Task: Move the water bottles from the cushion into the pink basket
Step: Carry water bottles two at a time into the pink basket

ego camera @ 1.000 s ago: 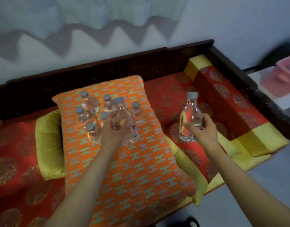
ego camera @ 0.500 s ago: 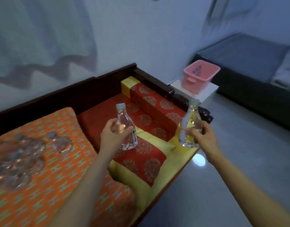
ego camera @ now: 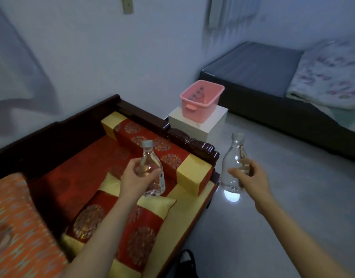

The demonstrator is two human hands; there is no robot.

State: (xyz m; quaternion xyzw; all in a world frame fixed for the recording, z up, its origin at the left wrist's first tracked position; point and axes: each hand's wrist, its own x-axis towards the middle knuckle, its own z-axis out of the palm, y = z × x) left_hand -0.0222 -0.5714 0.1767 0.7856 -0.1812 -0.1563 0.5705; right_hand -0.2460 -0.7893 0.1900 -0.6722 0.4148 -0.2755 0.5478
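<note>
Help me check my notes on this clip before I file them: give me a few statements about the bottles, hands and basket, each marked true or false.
1. Each hand holds one bottle: the left hand and the right hand. True.
2. The pink basket is empty. False: several bottle caps show inside it.
3. The basket stands on a white box beside the wooden bench. True.
4. The left-hand bottle has its cap off. False: a pale cap is on it.
5. The right-hand bottle is held upright over the floor. True.
6. The basket sits on the grey mattress. False: the mattress lies behind it.
</note>
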